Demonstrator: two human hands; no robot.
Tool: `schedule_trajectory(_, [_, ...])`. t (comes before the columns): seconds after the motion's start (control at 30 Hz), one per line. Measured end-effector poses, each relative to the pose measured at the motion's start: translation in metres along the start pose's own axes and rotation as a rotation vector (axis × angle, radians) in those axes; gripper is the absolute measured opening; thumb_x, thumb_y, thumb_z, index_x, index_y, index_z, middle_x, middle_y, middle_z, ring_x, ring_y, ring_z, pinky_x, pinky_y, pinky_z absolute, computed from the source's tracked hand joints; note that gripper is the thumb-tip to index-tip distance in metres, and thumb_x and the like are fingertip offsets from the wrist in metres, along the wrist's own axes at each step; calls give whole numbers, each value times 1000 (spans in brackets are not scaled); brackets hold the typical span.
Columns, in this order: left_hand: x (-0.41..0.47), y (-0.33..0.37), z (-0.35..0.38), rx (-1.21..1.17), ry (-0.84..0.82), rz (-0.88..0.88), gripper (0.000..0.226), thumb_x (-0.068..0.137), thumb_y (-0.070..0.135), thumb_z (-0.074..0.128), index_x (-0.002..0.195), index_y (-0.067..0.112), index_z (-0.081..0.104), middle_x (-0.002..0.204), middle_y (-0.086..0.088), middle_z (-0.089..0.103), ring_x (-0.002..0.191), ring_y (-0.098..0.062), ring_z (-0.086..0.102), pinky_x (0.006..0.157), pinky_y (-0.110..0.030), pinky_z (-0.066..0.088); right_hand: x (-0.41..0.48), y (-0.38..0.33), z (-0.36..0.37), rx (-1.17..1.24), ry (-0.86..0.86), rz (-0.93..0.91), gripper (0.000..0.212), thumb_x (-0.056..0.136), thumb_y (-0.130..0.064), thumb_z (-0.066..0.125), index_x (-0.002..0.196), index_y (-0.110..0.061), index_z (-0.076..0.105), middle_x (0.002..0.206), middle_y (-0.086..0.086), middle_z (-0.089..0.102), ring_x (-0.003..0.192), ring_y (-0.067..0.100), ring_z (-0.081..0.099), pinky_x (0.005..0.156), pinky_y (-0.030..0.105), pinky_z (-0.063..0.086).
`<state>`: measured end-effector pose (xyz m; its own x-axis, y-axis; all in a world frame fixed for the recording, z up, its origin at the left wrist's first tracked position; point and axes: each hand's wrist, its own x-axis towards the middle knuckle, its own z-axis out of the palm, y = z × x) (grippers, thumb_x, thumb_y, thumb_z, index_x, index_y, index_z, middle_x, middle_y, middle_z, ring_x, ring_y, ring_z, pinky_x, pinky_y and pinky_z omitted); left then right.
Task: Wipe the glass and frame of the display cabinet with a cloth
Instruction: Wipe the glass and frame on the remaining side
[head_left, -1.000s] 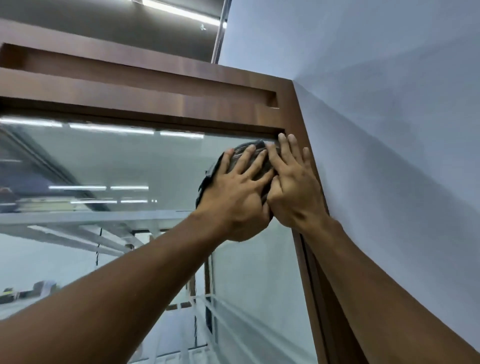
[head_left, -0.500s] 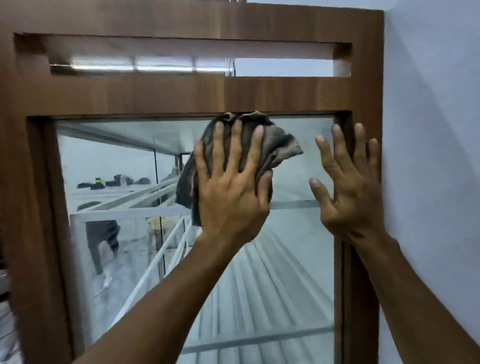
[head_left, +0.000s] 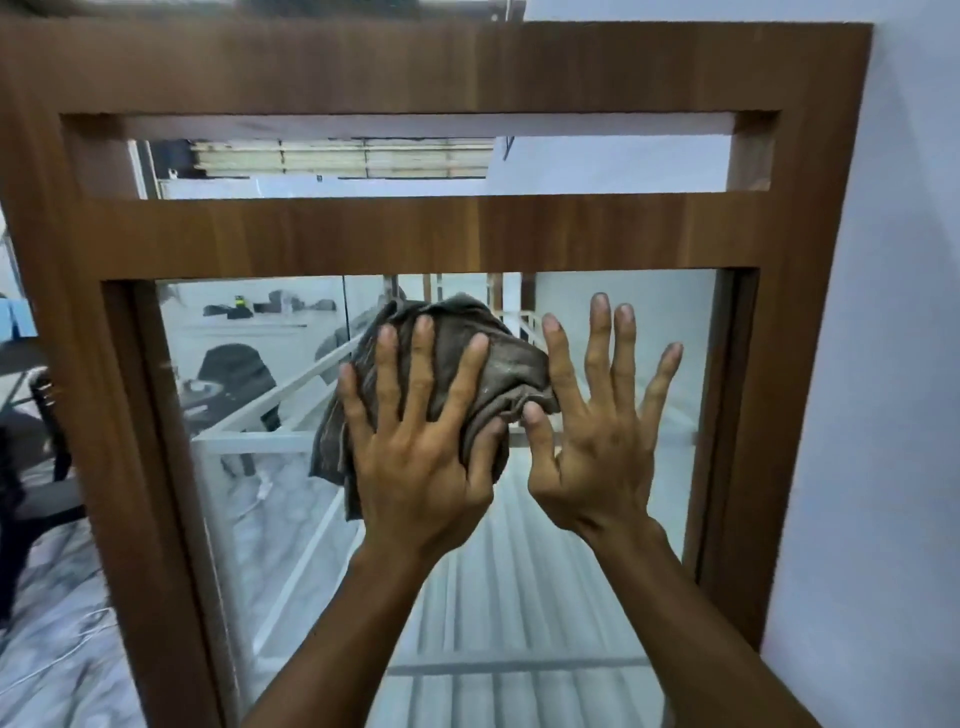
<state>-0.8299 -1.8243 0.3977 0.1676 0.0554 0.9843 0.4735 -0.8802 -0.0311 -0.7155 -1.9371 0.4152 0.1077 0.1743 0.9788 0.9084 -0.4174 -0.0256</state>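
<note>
Crumpled grey-brown cloth (head_left: 498, 364): pressed against the clear glass pane (head_left: 675, 322) of the brown wood-grain cabinet frame (head_left: 415, 234), near the pane's top, under the left hand (head_left: 421, 467). Left grip: spread wide, fingers laid straight over the cloth, nothing clenched. Right hand (head_left: 597, 457): placed just beside it against the glass, grip fully open, fingers straight, thumb tip touching the cloth's right edge.

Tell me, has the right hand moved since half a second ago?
Yes. The right hand slid left, off the frame's right upright onto the glass, its thumb now touching the cloth.
</note>
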Motion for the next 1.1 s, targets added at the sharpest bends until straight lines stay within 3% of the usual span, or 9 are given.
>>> schedule_trajectory(0.13, [2, 0, -6, -24, 53, -265, 66, 102, 42, 47, 163, 22, 32, 172, -16, 17, 160, -41, 10, 126, -66, 4, -2, -13, 5, -21, 3, 66, 63, 105, -41, 26, 161, -13, 30, 170, 12, 10, 159, 35, 7, 121, 71, -2])
schedule_trajectory(0.27, [-6, -23, -10, -28, -33, 36, 61, 105, 47, 41, 162, 24, 34, 172, -13, 19, 161, -37, 11, 128, -61, 5, -1, -41, 16, 19, -15, -9, 66, 100, -28, 44, 161, -8, 28, 170, 14, 17, 159, 32, 6, 123, 68, -5])
schedule_trajectory(0.4, [1, -58, -22, -48, 76, -297, 67, 102, 45, 44, 163, 21, 31, 173, -14, 16, 162, -36, 6, 127, -64, 5, 7, -71, 26, -56, 2, 34, 63, 105, -37, 39, 163, -18, 23, 171, 13, 16, 159, 36, 6, 123, 70, -1])
schedule_trajectory(0.43, [3, -57, -25, -46, 59, -309, 68, 102, 46, 43, 163, 19, 30, 173, -14, 14, 162, -36, 5, 127, -64, 4, 7, -78, 28, -61, 2, 19, 62, 106, -37, 39, 163, -21, 22, 171, 13, 16, 159, 37, 6, 122, 70, -1])
schedule_trajectory(0.57, [2, -100, -37, -4, -37, 84, 65, 103, 50, 46, 161, 23, 35, 172, -13, 19, 161, -35, 10, 128, -62, 10, 1, -80, 33, -8, 27, -38, 57, 107, -33, 41, 162, -24, 27, 170, 14, 17, 159, 37, 8, 123, 69, 0])
schedule_trajectory(0.73, [5, -109, -41, -79, 107, -378, 67, 104, 43, 42, 164, 16, 27, 173, -15, 13, 162, -32, 3, 131, -51, 5, 0, -82, 36, 5, 67, -8, 57, 105, -33, 44, 160, -21, 34, 170, 12, 17, 159, 36, 9, 123, 69, 2])
schedule_trajectory(0.87, [-16, -95, -32, 2, 7, -154, 70, 103, 51, 41, 164, 21, 24, 173, -16, 12, 161, -38, 5, 129, -57, 1, 0, -82, 35, 23, 68, -16, 56, 105, -33, 41, 160, -21, 35, 169, 12, 18, 158, 36, 11, 123, 68, 2])
schedule_trajectory(1.0, [-8, -71, -24, -15, 91, -356, 70, 103, 48, 42, 164, 19, 26, 172, -19, 14, 160, -41, 6, 127, -64, 5, 2, -83, 33, 25, 62, -20, 55, 106, -38, 36, 159, -23, 34, 169, 14, 22, 158, 36, 13, 124, 65, 1])
schedule_trajectory(1.1, [-5, -43, -19, -18, 65, -353, 70, 105, 53, 36, 165, 19, 22, 171, -25, 13, 159, -46, 6, 125, -69, 5, 2, -72, 28, 59, 43, -71, 56, 105, -35, 43, 159, -23, 36, 168, 15, 23, 158, 36, 14, 127, 61, 2])
